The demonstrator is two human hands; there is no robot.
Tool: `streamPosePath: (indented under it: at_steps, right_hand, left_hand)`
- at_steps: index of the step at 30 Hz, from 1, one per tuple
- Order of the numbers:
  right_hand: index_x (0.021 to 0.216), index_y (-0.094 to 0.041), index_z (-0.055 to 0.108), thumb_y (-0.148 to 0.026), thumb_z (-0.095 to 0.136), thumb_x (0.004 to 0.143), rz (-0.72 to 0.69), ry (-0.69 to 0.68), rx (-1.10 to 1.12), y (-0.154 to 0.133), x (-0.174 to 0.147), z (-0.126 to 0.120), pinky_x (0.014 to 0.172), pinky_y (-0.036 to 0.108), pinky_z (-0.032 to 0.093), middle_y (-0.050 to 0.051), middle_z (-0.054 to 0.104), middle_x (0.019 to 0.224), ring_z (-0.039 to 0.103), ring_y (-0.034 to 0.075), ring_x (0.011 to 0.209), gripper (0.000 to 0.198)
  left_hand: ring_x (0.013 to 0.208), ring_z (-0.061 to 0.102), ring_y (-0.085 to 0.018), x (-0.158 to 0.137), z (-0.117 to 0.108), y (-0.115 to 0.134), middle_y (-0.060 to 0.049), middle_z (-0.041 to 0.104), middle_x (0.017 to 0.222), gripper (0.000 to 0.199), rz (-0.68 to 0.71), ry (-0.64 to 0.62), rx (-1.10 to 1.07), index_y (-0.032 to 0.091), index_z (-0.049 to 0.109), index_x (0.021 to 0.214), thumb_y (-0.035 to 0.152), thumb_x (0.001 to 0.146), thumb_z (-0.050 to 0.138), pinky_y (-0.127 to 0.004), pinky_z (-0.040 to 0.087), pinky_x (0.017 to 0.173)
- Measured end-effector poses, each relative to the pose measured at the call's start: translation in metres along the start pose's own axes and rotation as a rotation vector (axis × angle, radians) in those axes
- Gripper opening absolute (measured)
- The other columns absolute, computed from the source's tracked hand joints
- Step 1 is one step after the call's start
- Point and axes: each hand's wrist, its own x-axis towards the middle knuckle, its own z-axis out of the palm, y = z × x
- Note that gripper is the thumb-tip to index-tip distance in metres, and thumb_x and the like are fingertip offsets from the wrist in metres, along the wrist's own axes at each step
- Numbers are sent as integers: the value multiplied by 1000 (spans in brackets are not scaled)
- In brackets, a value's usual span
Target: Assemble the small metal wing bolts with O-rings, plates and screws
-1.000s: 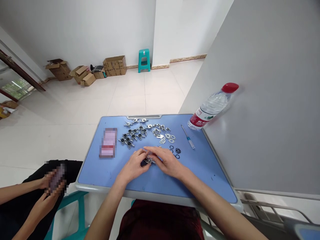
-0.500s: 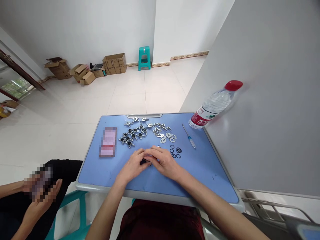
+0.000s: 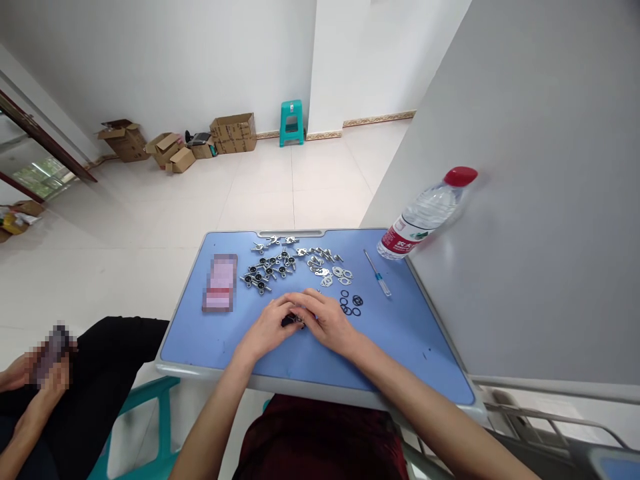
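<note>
Close together near the table's front, my left hand [image 3: 269, 328] and my right hand [image 3: 327, 323] are both closed around one small metal fitting [image 3: 295, 321]. Only a dark patch and a bit of metal show between the fingers. Beyond my left hand lies a group of metal fittings with black round centres [image 3: 270, 271]. Flat metal gaskets [image 3: 343, 275] and small silvery metal pieces [image 3: 323, 255] are spread beyond my right hand. Several black O-rings [image 3: 357, 311] rest just right of that hand.
A screwdriver [image 3: 379, 275] and a water bottle [image 3: 423, 217] are on the right side of the blue table [image 3: 400, 353]. A blurred pink phone-shaped item [image 3: 220, 283] lies at left. A grey panel [image 3: 540, 233] borders the right. Another person's hands [image 3: 53, 373] hold a phone.
The view has shifted slightly. My hands stay together around the fitting, with a little more of it showing. The other person's hands have moved left.
</note>
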Motion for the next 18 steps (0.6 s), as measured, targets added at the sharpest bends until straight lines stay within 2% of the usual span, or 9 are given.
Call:
streamPosePath:
  at_steps: [3,6,8,13,18]
  right_hand:
    - [131,-24,52,-19,36,101,-60,-86,46,-1,2,-6,67,29,53,7,66,97,63,17,81,34]
    - [131,-24,51,-16,35,101,-99,-120,114,-3,5,-11,73,31,53,7,68,102,64,18,87,36]
    - [125,-24,55,-15,37,101,-93,-91,127,-3,6,-11,73,30,52,4,70,93,64,17,82,32]
    - [109,-22,61,-17,44,100,-61,47,33,2,4,-8,64,28,47,1,70,79,57,15,63,20]
    - [99,-21,61,-18,45,99,-78,78,-47,-2,3,-2,62,27,45,1,69,76,55,14,61,17]
  left_hand:
    - [106,59,-24,0,2,-3,-5,66,112,16,-10,1,0,20,66,102,15,87,62,-38,47,94]
    - [103,60,-23,0,2,-5,-4,67,107,12,-20,-13,5,20,66,99,17,88,62,-38,48,92]
    - [102,60,-23,-1,2,-4,-4,67,104,11,-23,-16,15,20,66,99,19,89,62,-38,47,93]
    - [108,57,-23,-2,0,-2,-5,62,116,18,-32,-12,28,21,64,106,19,88,64,-38,46,96]
    - [100,58,-21,0,1,1,-4,62,105,7,-30,-7,34,20,65,95,19,89,63,-35,47,90]
